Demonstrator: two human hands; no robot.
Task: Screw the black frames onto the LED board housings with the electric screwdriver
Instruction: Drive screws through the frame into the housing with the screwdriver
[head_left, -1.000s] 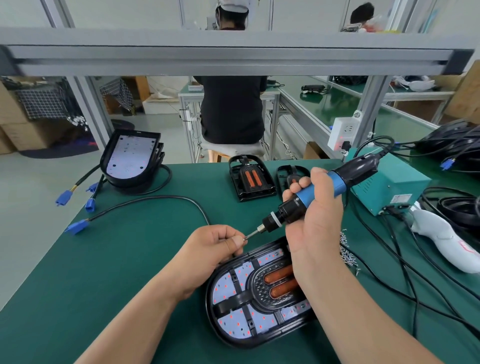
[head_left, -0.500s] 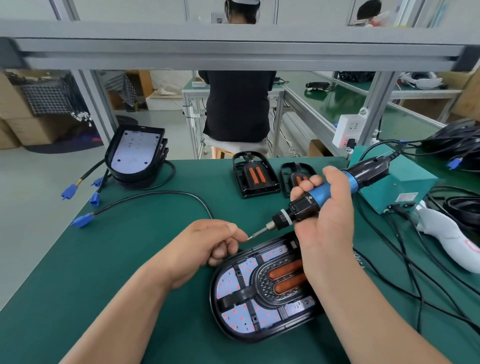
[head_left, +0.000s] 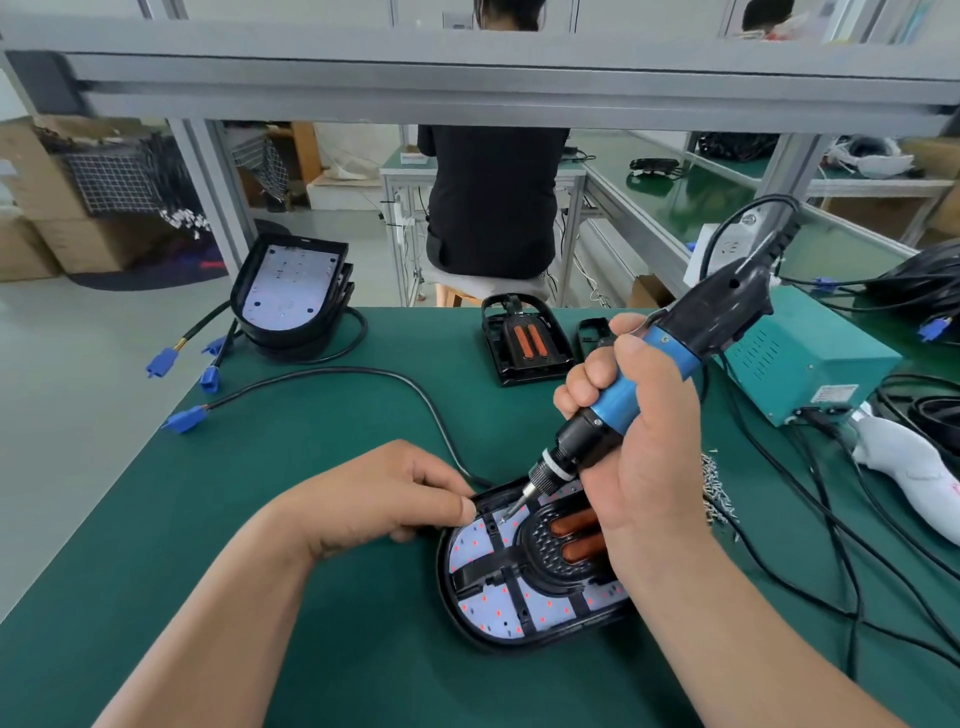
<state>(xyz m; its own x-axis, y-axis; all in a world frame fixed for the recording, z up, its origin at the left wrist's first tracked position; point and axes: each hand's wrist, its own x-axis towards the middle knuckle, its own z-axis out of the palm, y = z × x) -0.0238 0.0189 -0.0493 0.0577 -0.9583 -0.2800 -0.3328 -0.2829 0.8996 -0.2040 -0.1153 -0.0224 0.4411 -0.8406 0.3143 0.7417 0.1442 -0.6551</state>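
Observation:
A black LED board housing (head_left: 467, 621) lies on the green mat in front of me, its white LED board showing red dots. A black frame (head_left: 519, 592) with two orange bars lies on top of it. My right hand (head_left: 639, 447) grips the blue and black electric screwdriver (head_left: 660, 364), tilted, with its bit tip down on the frame's upper left part. My left hand (head_left: 374, 499) holds the housing's upper left edge, thumb on the rim beside the bit.
A stack of housings (head_left: 291, 296) with blue-plug cables stands at the far left. Loose black frames (head_left: 524, 345) lie at the back centre. A teal power box (head_left: 810, 358), cables, a white tool (head_left: 909, 467) and a heap of screws (head_left: 719, 493) are on the right. A person sits beyond the bench.
The screwdriver has come down from above the housing, and its bit now touches the frame. My left hand has moved from the bit tip to the housing's edge.

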